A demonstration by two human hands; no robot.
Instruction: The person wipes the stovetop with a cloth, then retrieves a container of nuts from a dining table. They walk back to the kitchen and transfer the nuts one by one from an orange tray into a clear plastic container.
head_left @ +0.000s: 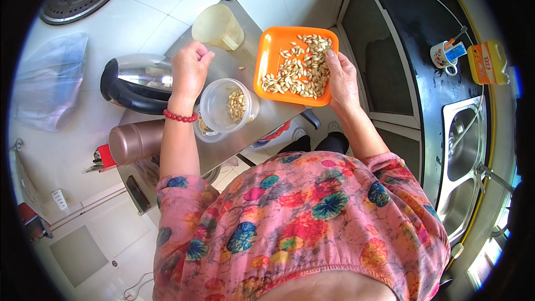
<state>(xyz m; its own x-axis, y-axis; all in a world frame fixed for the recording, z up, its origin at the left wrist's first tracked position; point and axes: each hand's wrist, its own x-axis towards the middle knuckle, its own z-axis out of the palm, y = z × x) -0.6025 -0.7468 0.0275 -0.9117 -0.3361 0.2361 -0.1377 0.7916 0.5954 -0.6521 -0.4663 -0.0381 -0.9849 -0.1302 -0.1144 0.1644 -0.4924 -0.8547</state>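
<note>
My right hand (343, 77) grips the right edge of a square orange plastic tray (269, 50), thumb on the rim. Pale seeds in shells (299, 81) lie spread over the tray. My left hand (192, 67), a red bead bracelet at its wrist, is raised above the metal table with fingers curled; whether something small is between the fingertips is hidden. Near it a clear plastic jar (213, 108) stands open, with some seeds (237, 106) inside. A lid (211, 136) lies partly beneath the jar. One loose seed (242, 68) rests on the table behind the jar.
On the steel table (259, 129) stand a translucent plastic pitcher (217, 27), an electric kettle (138, 81), a rose-brown flask (136, 142) and a phone (138, 193). To the right, a black counter (432, 113) holds a floral mug (441, 55), a yellow jug (487, 62) and a double sink (462, 146).
</note>
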